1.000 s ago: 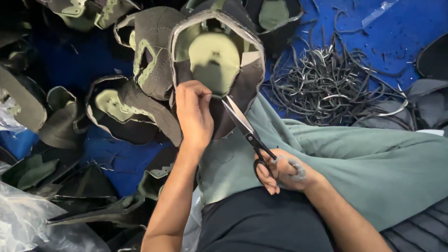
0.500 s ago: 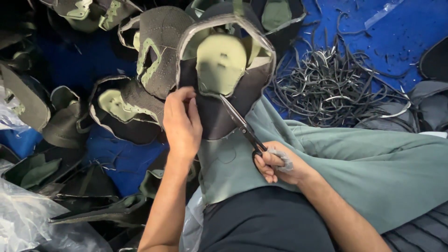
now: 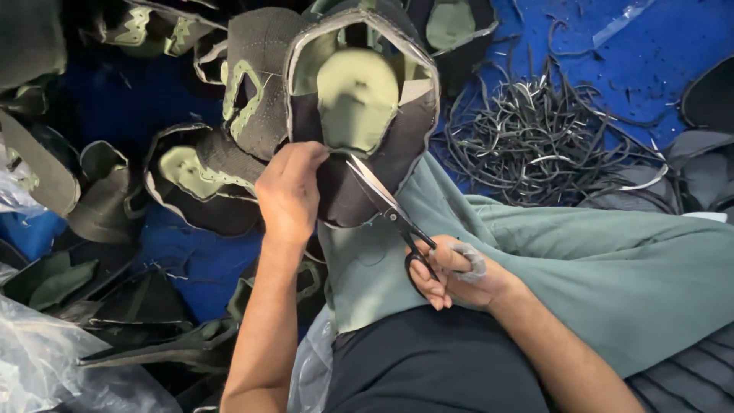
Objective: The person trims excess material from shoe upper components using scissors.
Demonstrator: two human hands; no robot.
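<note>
My left hand (image 3: 289, 195) grips the lower edge of a dark fabric shoe upper (image 3: 359, 115) with a pale green inner patch and a light trimmed rim, held up over my knee. My right hand (image 3: 455, 271) holds black scissors (image 3: 390, 210) by the loops. The blades are parted and point up-left into the piece's lower edge, right beside my left fingers. My green trouser leg (image 3: 596, 260) lies under both hands.
More dark and green uppers (image 3: 199, 176) lie scattered on the blue floor sheet (image 3: 191, 260) to the left and behind. A heap of thin cut-off strips (image 3: 543, 138) sits at the upper right. Clear plastic (image 3: 46, 367) bunches at the lower left.
The held upper has turned and lifted a little. My left hand has shifted its grip along the lower edge, and the scissors have moved up-left with the blades at the edge.
</note>
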